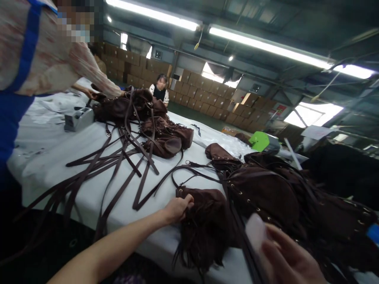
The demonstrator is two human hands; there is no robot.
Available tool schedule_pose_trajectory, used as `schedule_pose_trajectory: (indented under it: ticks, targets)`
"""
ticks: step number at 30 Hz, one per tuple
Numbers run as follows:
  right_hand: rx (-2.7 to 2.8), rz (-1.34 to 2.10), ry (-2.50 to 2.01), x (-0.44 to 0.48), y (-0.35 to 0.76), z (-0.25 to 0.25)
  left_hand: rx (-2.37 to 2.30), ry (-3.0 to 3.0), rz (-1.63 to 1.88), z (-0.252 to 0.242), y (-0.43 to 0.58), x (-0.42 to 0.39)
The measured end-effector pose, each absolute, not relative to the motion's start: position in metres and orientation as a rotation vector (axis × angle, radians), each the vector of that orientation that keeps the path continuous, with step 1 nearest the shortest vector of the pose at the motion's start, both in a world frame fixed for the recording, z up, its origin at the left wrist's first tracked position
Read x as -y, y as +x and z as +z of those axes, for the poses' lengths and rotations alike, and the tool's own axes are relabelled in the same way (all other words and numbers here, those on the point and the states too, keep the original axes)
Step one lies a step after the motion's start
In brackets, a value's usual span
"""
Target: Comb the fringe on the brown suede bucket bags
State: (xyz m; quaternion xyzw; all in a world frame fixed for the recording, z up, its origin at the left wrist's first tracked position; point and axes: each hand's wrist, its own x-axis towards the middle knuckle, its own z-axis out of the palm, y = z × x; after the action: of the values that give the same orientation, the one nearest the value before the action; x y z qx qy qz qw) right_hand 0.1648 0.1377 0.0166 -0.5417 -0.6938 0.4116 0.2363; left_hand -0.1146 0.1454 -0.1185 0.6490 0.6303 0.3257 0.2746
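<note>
My left hand [177,207] is closed on the upper left edge of a dark brown fringed bag [207,213], which lies at the table's near edge with its fringe hanging down. At the lower right, my right hand [284,254] pinches a small white piece [255,230]; it is blurred, and I cannot tell its kind. Dark straps [247,246] run down just beside that hand. More brown bags with metal eyelets [260,193] are heaped right behind and to the right of the one I grip.
Another pile of brown bags [166,144] lies farther back, its long straps [115,161] trailing over the white-covered table [62,169]. A co-worker [44,51] reaches into that pile. A grey tape dispenser [78,119] and a green device [260,141] stand on the table. Stacked cartons [204,96] line the back.
</note>
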Motion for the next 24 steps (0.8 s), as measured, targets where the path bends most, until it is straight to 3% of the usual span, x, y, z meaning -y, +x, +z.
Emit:
schedule_pose_trajectory:
  ticks: [4,10,18,24]
  targets:
    - [2.136,0.301,-1.569,-0.171,0.170,-0.010,-1.328,1.837,1.009,-0.088,-0.113,-0.157]
    - [2.218,-0.175,-1.582,-0.187,0.162,-0.086,-1.197,1.544,1.217,-0.087,-0.135,-0.164]
    - [2.356,0.070,-1.814,-0.156,0.151,-0.061,-1.242,1.179,1.278,-0.116,-0.157,-0.176]
    - [2.264,0.213,-1.785,-0.105,0.161,-0.074,-1.703,0.762,1.475,-0.114,-0.201,-0.162]
